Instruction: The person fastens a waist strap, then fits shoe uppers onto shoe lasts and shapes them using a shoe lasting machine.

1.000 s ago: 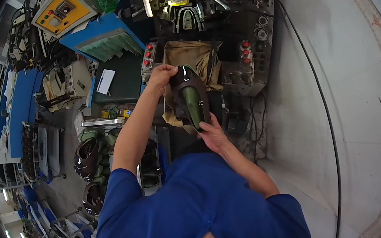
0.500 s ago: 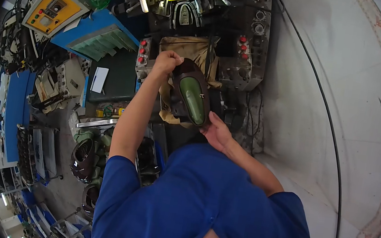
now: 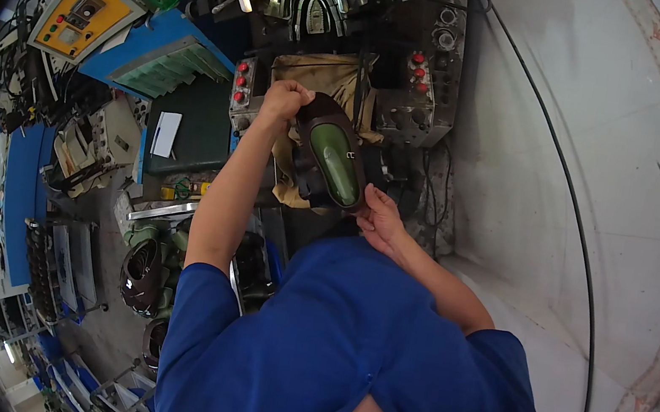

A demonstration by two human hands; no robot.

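Note:
A dark brown shoe upper (image 3: 321,111) surrounds a glossy green last (image 3: 335,160), with a small buckle on its right side. My left hand (image 3: 286,102) pinches the upper's far end between closed fingers. At the near end, my right hand (image 3: 380,219) grips the edge with thumb and fingertips. The shoe is held in the air over a tan cloth (image 3: 328,74) that hangs at the front of a dark machine (image 3: 386,31).
Red buttons (image 3: 241,82) flank the cloth on both sides. More dark shoes (image 3: 142,273) stand on a rack at lower left. A blue cabinet (image 3: 144,50), a yellow control panel (image 3: 78,16) and a notepad (image 3: 166,134) are left. A black cable (image 3: 562,168) crosses the right side.
The shoe has turned so that the green last's opening faces up more fully. My right hand has shifted its hold at the near end, its fingers now more curled. The whole view has shifted slightly.

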